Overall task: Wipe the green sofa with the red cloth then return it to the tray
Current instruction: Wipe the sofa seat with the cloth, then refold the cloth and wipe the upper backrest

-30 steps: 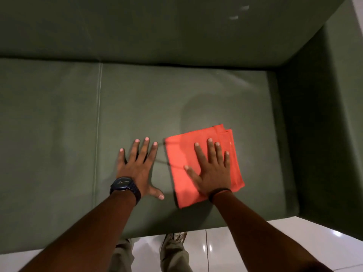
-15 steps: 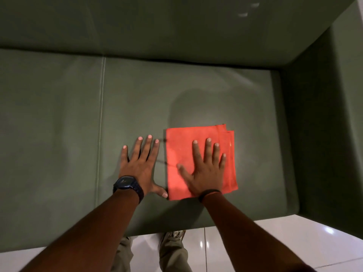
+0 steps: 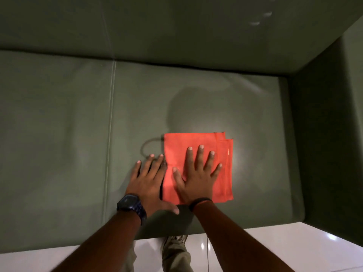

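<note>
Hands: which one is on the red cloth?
The right hand, with the thin band on its wrist, lies flat on the red cloth. The left hand, wearing the black watch, rests on the green sofa.

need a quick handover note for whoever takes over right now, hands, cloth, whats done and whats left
Right hand: open, palm flat on the red cloth, pressing it to the green sofa seat.
Left hand: open, flat on the seat just left of the cloth, holding nothing.
Cloth: folded, near the seat's front edge, right section.
Done: wiping is under way.
Left: finish wiping, then return the cloth to the tray, which is not in view.
</note>
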Demonstrator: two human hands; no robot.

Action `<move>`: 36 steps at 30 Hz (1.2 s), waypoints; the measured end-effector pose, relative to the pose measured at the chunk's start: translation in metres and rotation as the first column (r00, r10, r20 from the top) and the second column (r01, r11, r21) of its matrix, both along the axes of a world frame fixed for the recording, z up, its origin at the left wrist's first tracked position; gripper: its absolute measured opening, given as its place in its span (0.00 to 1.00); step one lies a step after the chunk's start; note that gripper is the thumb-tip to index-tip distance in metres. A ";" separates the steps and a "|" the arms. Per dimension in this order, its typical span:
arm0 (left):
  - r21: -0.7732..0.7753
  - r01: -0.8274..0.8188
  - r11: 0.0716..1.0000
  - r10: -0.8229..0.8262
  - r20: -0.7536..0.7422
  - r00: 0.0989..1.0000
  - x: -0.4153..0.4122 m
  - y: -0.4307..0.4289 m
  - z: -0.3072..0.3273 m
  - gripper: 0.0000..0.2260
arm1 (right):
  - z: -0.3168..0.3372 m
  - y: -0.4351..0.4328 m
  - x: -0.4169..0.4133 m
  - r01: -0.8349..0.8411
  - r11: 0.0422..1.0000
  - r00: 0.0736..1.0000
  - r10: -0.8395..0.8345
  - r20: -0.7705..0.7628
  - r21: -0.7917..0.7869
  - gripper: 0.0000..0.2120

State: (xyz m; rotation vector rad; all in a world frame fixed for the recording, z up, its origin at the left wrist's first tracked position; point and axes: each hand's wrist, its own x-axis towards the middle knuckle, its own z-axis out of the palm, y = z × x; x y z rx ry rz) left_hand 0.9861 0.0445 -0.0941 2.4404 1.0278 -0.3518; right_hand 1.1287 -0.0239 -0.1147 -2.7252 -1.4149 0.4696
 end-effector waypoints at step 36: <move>0.333 -0.343 0.878 0.100 0.574 0.813 0.300 0.278 0.228 0.11 | 0.215 0.241 0.279 0.538 0.242 0.720 -0.630 -0.291 0.808 0.18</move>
